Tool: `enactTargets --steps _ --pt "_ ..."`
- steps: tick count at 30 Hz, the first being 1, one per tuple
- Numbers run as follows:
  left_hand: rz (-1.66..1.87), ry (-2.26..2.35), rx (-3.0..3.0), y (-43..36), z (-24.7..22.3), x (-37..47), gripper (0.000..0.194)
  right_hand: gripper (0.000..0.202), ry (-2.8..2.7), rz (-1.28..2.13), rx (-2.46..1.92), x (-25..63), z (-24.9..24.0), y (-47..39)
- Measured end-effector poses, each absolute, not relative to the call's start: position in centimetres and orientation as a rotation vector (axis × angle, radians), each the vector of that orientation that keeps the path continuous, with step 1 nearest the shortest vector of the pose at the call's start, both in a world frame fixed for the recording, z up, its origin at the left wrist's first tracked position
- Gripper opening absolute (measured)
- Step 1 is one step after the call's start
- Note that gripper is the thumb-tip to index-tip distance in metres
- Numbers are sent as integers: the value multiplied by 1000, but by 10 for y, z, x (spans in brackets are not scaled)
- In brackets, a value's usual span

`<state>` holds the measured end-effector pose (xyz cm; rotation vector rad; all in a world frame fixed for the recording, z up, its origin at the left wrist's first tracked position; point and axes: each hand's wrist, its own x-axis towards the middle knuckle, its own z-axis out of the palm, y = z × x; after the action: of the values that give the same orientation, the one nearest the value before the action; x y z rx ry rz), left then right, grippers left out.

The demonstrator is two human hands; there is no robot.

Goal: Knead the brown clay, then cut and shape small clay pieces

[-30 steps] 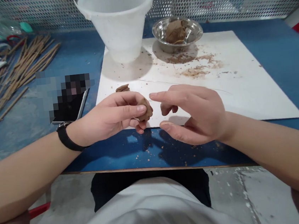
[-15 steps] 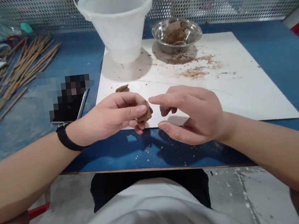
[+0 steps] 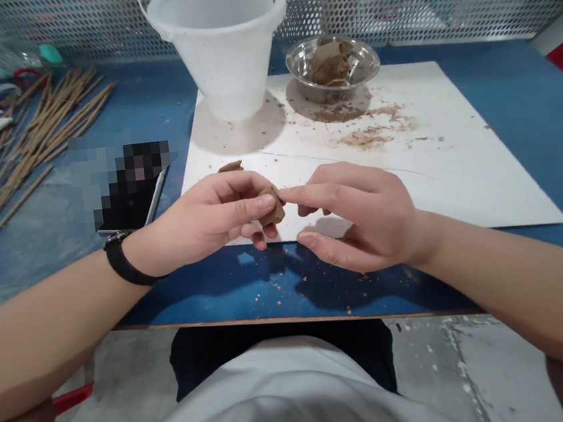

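Clock reference: small brown lump of clay-like material [image 3: 272, 213] at centre, with twelve o'clock toward the far side of the blue worktop [image 3: 507, 107]. Held in the air above the near edge of the white rectangular board [image 3: 469, 178]. Of the two hands, at nine o'clock: left hand [image 3: 201, 216], with lump pinched between thumb and fingers and black-strapped wristwatch [image 3: 126, 262] at the wrist. At three o'clock: right hand [image 3: 367, 215], with index finger extended to the edge of the lump, thumb spread apart from it, remaining fingers curled. Contact between index fingertip and lump: cannot tell.

Between ten and eleven o'clock, on the board: second brown piece [image 3: 231, 167], partly hidden by the left hand. At twelve, on the board: white tapered plastic bucket [image 3: 228, 62]. At one: round shiny metal bowl [image 3: 305, 74], with larger brown lump [image 3: 329, 63] inside. Between nine and ten: dark flat phone [image 3: 132, 200], partly pixelated. At ten, farther out: loose pile of thin brown sticks [image 3: 51, 121]. At six: scattered pale crumbs [image 3: 280, 302] on the worktop.
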<state>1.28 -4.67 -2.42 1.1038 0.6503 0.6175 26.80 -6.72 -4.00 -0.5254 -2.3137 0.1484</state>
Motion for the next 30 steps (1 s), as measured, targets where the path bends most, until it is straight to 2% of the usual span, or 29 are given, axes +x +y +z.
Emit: enactTargets --steps 11,17,30 --pt "583 700 1212 -45 -26 13 33 33 -2302 122 -562 266 -39 -69" --pt "577 697 1208 -44 -25 13 38 38 -2306 133 -469 265 -40 -69" --pt "561 707 1298 -44 -25 10 28 39 -2327 104 -546 269 -42 -65"
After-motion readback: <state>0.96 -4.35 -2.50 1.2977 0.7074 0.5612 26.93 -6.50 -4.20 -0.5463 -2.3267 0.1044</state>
